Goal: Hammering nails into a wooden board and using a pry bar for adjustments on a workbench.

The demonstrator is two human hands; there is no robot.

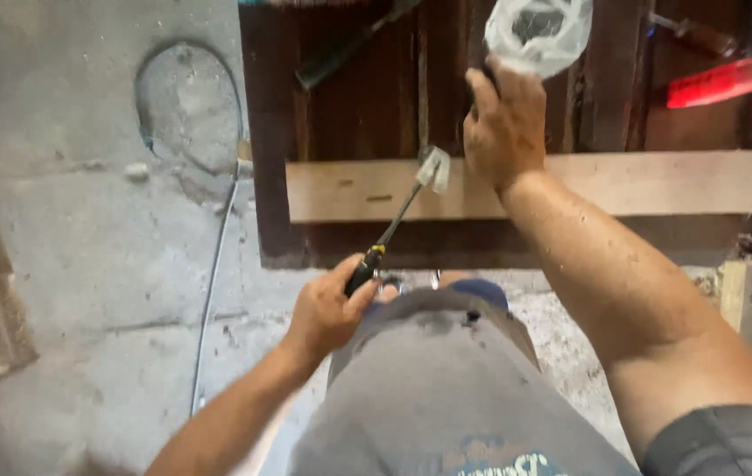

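Grey fabric of the person's shirt [446,388] fills the lower centre of the view, nearest the camera. Left of it lies a bare grey concrete floor [85,264] with a thin grey cable [213,273] running across it. The left hand [327,313] is closed around the black-and-yellow handle of a long-shafted hammer [391,227], whose pale metal head hovers over a light-coloured wooden plank [658,181]. This plank lies crosswise on a dark brown wooden panel [349,106]. The right hand [506,123] reaches forward over the plank, fingers curled at the lower edge of a crumpled clear plastic bag [539,31]; whether it grips the bag cannot be determined. A red-handled tool [729,79] rests at far right. Judged from the plank, which carries a few dark marks but no visible fastener heads, fixing appears to be at an early stage.
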